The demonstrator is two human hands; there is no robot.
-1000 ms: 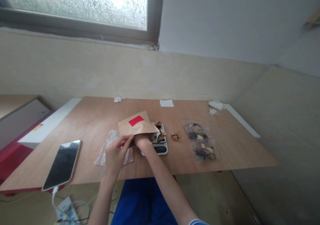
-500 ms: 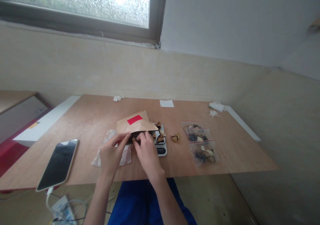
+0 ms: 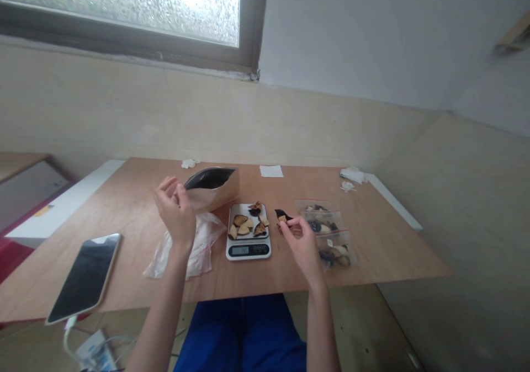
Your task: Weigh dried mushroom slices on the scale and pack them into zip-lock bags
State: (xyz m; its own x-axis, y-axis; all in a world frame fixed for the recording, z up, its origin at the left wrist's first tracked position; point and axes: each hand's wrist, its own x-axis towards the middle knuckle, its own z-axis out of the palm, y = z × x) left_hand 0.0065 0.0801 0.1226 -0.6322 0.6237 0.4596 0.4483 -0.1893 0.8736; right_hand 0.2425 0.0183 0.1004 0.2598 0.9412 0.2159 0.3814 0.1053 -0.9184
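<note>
My right hand (image 3: 303, 244) pinches a dark-edged dried slice (image 3: 283, 215) above the table, right of the scale. A small white kitchen scale (image 3: 249, 251) stands in the middle, its display lit but too blurred to read. On its plate lie several dried slices (image 3: 245, 227), some pale and some with dark curled rims. My left hand (image 3: 177, 214) is raised beside the left corner of a brown paper bag (image 3: 215, 196), fingers loosely apart with nothing seen in them. The bag stands with its dark-lined mouth gaping. Clear plastic bags (image 3: 201, 245) lie below it.
Several clear zip bags (image 3: 331, 238) with dried pieces lie overlapped at the right. A phone (image 3: 85, 278) with a charging cable lies at the left front. White paper (image 3: 271, 171) and crumpled tissues (image 3: 353, 175) lie along the back.
My right hand has left the paper bag and moved right with a dried slice. The bag now stands farther back with its mouth up, and my left hand has come off it, up and left.
</note>
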